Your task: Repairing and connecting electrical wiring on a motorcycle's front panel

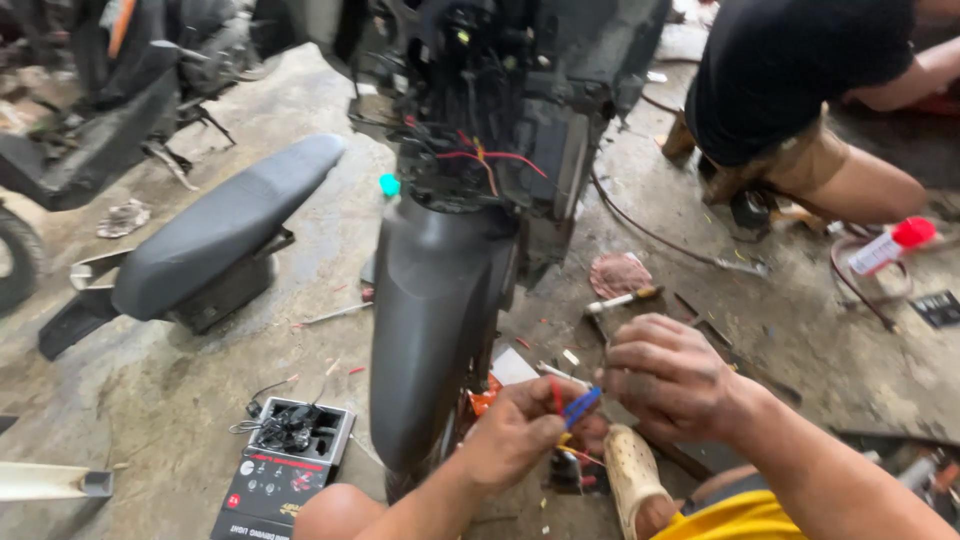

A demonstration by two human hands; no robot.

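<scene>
Head view: left hand pinched red and blue wires at their ends; right hand closed fingers on the same ends, held low beside the scooter's front fender, evidently for joining.

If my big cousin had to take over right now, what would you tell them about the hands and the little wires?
Left hand: grip shut on a red wire, low in front.
Right hand: grip shut on a blue connector, touching the left hand.
The stripped scooter stands just behind, its red wiring exposed.
Loose seat lies left; open parts box on the floor at lower left.
Done: panels and seat off.
Left: wires in hand not visibly joined to the scooter.
</scene>
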